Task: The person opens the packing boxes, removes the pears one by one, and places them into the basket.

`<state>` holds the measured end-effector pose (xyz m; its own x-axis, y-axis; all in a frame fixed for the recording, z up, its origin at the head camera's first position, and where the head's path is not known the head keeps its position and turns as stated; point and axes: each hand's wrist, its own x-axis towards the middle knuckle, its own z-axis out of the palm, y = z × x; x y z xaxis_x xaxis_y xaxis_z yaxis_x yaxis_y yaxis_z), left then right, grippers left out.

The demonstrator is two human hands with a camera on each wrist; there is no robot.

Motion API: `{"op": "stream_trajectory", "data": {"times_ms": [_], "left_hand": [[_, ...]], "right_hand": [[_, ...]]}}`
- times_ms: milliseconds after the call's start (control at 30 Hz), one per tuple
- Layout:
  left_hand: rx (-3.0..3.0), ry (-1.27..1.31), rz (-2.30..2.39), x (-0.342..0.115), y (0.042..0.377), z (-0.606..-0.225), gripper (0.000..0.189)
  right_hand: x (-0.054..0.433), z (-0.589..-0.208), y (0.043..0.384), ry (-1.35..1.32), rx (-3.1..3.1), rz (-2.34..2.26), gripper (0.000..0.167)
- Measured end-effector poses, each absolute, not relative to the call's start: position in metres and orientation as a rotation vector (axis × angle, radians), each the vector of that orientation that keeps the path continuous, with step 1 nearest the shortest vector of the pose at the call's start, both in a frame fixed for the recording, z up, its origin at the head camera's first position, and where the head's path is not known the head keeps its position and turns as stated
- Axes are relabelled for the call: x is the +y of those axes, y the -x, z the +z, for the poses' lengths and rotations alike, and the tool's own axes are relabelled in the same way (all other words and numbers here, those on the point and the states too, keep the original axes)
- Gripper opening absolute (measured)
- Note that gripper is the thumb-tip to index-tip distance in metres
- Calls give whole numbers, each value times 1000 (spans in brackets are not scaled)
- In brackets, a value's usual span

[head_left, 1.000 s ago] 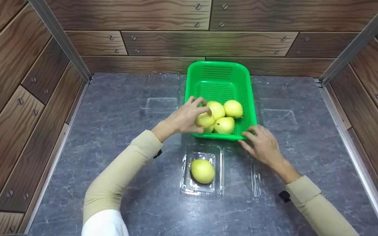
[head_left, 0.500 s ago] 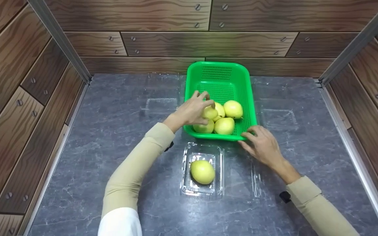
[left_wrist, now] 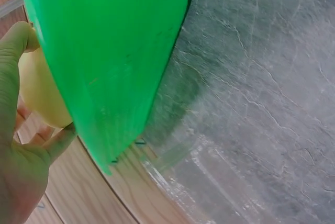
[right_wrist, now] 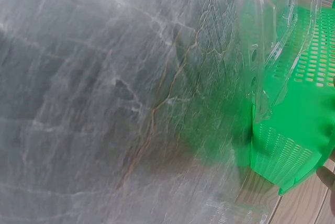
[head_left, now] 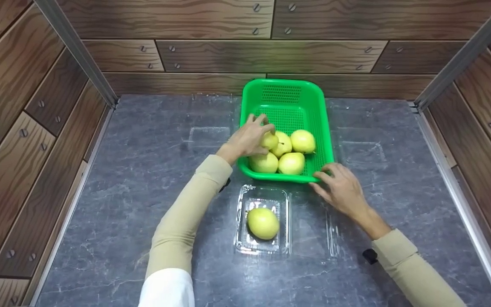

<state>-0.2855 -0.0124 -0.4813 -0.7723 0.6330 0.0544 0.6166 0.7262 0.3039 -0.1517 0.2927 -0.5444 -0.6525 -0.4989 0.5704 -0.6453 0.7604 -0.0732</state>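
Note:
At the left side of a green basket, my left hand grips a yellow-green pear, its fingers curled over the fruit. The left wrist view shows thumb and fingers around this pear, partly hidden behind the basket wall. Against it lies another pear; more lie at the back right, front left and front right. My right hand holds the basket's front right corner, fingers over the rim and thumb outside. Only its fingertips show in the right wrist view.
In front of the basket stands an open clear plastic clamshell box with one pear inside; its lid lies folded to the right. Other clear boxes stand left and right of the basket. Wood-patterned walls enclose the grey marbled table.
My left hand has moved toward the back of the basket with the pear, uncovering the front left pear. My right hand has stayed on the basket's corner.

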Motion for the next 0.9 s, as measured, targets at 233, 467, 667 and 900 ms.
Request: {"op": "stream_trajectory", "data": {"times_ms": [233,467,667,900], "left_hand": [[2885,-989,450,-12,290,-483,55],[2892,-996,408,-11,292,-483,55],[2858,-1003,344,-8,295,-480,55],[2827,-999,212,-3,296,-485,51]], "right_hand": [[293,-544,153,-855,-2404,365,30],[294,-545,152,-852,-2396,346,29],[294,-545,152,-847,-2406,344,31],[292,-547,153,-863,-2401,356,30]]}}
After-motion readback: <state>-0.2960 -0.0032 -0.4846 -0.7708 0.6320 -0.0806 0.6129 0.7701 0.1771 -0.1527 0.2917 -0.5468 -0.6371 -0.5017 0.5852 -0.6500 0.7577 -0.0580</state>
